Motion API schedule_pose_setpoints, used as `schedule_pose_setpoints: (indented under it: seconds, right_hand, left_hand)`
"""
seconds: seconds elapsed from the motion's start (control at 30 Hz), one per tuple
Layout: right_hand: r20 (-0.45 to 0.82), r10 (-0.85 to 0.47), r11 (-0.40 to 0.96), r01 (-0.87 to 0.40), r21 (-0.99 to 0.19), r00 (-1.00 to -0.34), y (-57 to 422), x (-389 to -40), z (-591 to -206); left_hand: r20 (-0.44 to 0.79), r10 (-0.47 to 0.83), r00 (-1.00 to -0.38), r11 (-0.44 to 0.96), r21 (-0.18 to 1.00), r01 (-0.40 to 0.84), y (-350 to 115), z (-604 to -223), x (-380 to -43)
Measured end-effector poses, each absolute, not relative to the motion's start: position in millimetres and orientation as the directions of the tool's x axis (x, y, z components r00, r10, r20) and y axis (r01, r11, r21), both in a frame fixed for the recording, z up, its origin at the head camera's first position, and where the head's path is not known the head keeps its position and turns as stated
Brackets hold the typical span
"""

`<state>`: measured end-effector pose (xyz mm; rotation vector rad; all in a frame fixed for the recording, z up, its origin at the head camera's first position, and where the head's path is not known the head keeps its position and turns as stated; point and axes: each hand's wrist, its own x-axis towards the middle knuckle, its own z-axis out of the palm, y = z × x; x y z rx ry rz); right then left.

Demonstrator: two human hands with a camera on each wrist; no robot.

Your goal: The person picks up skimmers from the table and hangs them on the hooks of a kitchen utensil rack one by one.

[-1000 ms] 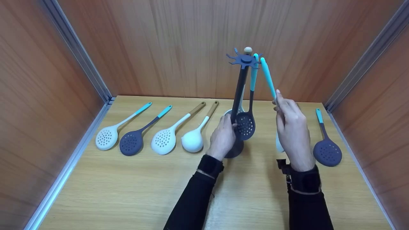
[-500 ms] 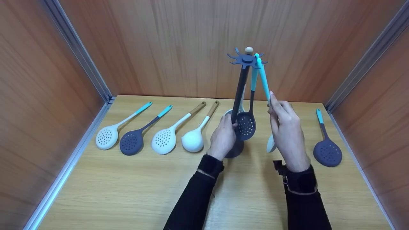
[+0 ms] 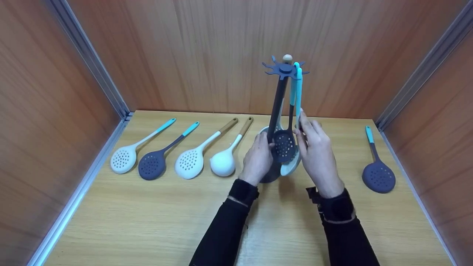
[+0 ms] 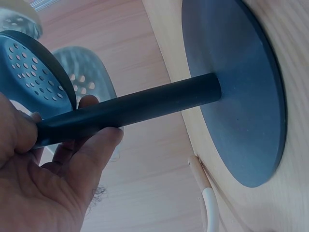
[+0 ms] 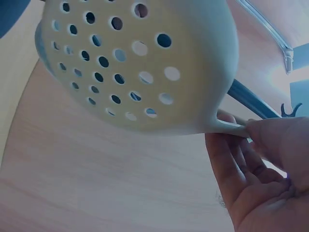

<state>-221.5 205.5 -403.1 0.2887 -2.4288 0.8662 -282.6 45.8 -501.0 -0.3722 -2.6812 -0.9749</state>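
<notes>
A dark utensil stand (image 3: 278, 99) stands upright, with a ring of curved hooks at its top and a round base (image 4: 241, 116). My left hand (image 3: 257, 159) grips its post low down, fingers and thumb wrapped round it. Between thumb and fingers, my right hand (image 3: 317, 153) pinches a white skimmer (image 5: 145, 72) by its neck, just above the perforated head. The turquoise handle of this skimmer reaches up to the hooks at the right side. Beside it hangs a dark skimmer (image 3: 284, 146) with a turquoise handle. A pale perforated utensil (image 4: 91, 72) hangs behind the post.
Left of the stand lie a white skimmer (image 3: 123, 159), a dark skimmer (image 3: 152, 165), a wood-handled white skimmer (image 3: 189, 163) and a white ladle (image 3: 223, 163). Another dark skimmer (image 3: 378, 177) lies far right. Wooden panels (image 3: 207, 55) enclose the table's back and sides.
My right hand has moved left with the white skimmer, bringing it against the stand. The skimmer has swung from tilted to nearly upright. My left hand stays on the post.
</notes>
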Motion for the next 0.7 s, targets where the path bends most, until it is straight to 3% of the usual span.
schedule_pose_setpoints:
  seconds: [0.43,0.7]
  right_hand:
    - [0.511,-0.058,0.762,-0.369,-0.532,-0.857,215,-224,-404]
    - [0.502,-0.001,0.779,-0.315,-0.542,-0.865,238,-228,-402]
  left_hand:
    - [0.368,0.145,-0.918,0.737,0.579,0.349,46,-503,-283]
    - [0.367,0.150,-0.918,0.735,0.580,0.352,45,-503,-282]
